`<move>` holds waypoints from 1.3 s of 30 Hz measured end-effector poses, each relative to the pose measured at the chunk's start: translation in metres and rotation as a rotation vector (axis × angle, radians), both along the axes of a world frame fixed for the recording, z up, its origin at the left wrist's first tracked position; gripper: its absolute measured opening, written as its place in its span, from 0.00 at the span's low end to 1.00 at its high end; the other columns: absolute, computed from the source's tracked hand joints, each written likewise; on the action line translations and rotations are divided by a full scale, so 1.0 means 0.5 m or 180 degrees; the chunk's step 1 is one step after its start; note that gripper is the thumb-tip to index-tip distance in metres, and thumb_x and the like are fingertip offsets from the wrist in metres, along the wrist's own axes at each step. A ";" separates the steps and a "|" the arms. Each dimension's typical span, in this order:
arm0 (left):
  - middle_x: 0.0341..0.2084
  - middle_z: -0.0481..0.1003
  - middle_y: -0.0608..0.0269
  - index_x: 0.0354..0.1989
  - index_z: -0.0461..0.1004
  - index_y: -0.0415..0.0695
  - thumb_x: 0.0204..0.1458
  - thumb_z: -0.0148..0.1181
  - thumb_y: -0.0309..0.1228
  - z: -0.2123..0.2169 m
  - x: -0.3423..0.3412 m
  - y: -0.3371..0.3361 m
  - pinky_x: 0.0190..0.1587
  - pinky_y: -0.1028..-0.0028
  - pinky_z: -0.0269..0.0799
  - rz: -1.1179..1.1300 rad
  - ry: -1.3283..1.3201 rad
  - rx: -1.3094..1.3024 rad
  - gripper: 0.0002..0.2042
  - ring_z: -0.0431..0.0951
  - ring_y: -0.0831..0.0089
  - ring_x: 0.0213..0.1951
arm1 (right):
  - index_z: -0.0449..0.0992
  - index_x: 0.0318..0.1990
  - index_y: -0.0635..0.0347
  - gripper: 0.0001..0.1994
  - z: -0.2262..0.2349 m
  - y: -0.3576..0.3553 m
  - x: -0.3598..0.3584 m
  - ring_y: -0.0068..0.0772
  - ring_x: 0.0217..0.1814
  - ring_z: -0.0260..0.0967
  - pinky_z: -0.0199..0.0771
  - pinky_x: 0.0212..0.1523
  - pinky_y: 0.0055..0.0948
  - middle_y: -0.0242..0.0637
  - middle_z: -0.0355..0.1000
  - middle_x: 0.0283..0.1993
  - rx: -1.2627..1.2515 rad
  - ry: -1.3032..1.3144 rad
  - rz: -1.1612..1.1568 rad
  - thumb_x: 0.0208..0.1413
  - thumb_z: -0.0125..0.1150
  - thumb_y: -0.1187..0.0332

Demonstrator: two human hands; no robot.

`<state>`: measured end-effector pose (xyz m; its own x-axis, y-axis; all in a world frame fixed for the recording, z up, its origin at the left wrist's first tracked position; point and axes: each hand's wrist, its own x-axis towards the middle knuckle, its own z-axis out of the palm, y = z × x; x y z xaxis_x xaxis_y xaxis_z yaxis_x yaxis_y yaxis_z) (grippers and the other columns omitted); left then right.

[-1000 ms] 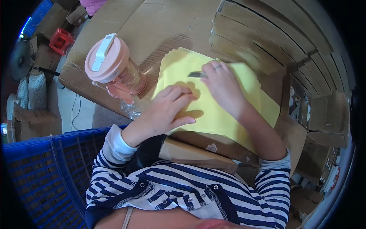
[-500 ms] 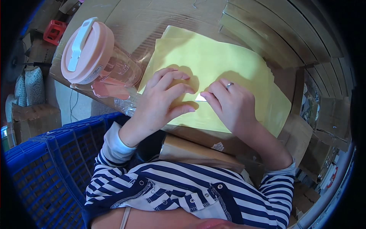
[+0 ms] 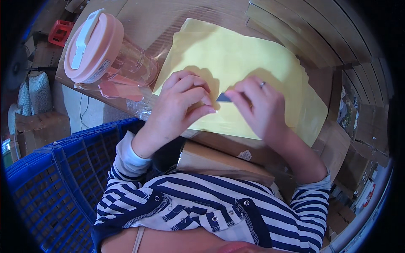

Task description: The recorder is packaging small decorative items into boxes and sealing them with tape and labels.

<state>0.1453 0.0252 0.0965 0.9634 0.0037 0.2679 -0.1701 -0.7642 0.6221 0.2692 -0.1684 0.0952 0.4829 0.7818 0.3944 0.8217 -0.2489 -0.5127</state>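
Note:
A stack of yellow padded envelopes lies on a cardboard-covered work surface. My right hand pinches a small dark grey strip between thumb and fingers, just above the near part of the top envelope. My left hand is curled, its fingertips meeting the other end of the strip. Both hands hover close together over the envelope's near edge. A ring sits on a right finger.
A clear plastic pitcher with a pink lid stands at the left on the surface. A blue plastic crate is at my lower left. Stacked flat cardboard fills the far right. A brown cardboard box lies near my chest.
My right hand has drawn back from the far part of the envelope to its near edge. Both hands have come together on the small dark strip, and the view has moved closer.

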 end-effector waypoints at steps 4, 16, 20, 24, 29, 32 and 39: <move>0.34 0.78 0.63 0.31 0.78 0.43 0.47 0.72 0.26 0.064 -0.015 0.011 0.56 0.62 0.65 -0.0045 0.0083 -0.0621 0.07 0.73 0.59 0.49 | 0.73 0.30 0.54 0.10 -0.008 -0.002 0.023 0.40 0.26 0.73 0.70 0.25 0.37 0.35 0.72 0.25 -0.0159 0.0406 -0.0433 0.56 0.69 0.64; 0.30 0.77 0.67 0.35 0.76 0.46 0.52 0.70 0.29 0.130 -0.036 -0.098 0.43 0.67 0.69 -0.1350 0.1494 -0.1250 0.07 0.76 0.64 0.35 | 0.79 0.38 0.54 0.08 -0.029 -0.017 0.030 0.44 0.36 0.78 0.77 0.35 0.37 0.38 0.78 0.34 -0.0314 -0.0417 -0.0383 0.57 0.65 0.61; 0.31 0.76 0.64 0.37 0.76 0.46 0.51 0.70 0.30 0.129 -0.047 -0.112 0.42 0.64 0.71 -0.1112 0.1567 -0.0672 0.09 0.76 0.60 0.37 | 0.76 0.35 0.54 0.10 -0.023 -0.002 0.021 0.44 0.31 0.76 0.74 0.30 0.42 0.36 0.76 0.30 -0.0128 0.0204 -0.0460 0.58 0.64 0.58; 0.35 0.76 0.63 0.43 0.78 0.49 0.50 0.71 0.33 0.128 -0.057 -0.132 0.41 0.66 0.72 -0.0722 0.0902 -0.0272 0.13 0.75 0.62 0.38 | 0.77 0.36 0.53 0.10 -0.027 -0.007 0.023 0.44 0.32 0.77 0.75 0.31 0.41 0.37 0.76 0.30 0.0013 -0.0084 -0.0506 0.58 0.64 0.57; 0.38 0.75 0.62 0.47 0.79 0.46 0.52 0.68 0.38 0.116 -0.079 -0.118 0.45 0.67 0.74 -0.1030 0.0816 -0.0194 0.16 0.75 0.65 0.40 | 0.78 0.36 0.53 0.11 -0.023 -0.002 0.025 0.45 0.33 0.77 0.76 0.32 0.41 0.39 0.77 0.31 -0.0102 0.0028 -0.0534 0.57 0.65 0.56; 0.45 0.76 0.59 0.46 0.80 0.43 0.55 0.64 0.38 0.100 -0.079 -0.118 0.48 0.67 0.74 -0.1461 0.0840 0.0448 0.14 0.76 0.64 0.45 | 0.79 0.37 0.51 0.11 -0.023 -0.005 0.026 0.44 0.34 0.77 0.76 0.33 0.41 0.38 0.77 0.34 -0.0211 -0.0170 -0.0482 0.57 0.65 0.56; 0.71 0.53 0.35 0.76 0.44 0.36 0.63 0.57 0.35 0.120 -0.078 -0.080 0.68 0.59 0.62 -0.0395 0.0776 -0.0101 0.38 0.63 0.43 0.67 | 0.79 0.57 0.36 0.16 0.004 0.001 0.024 0.38 0.34 0.77 0.76 0.31 0.37 0.37 0.73 0.35 -0.1206 -0.0812 0.0342 0.63 0.57 0.55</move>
<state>0.1061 -0.0147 0.1568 0.9931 -0.1137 0.0298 -0.1036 -0.7263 0.6796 0.2812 -0.1677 0.0971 0.3160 0.9339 0.1672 0.9411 -0.2861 -0.1803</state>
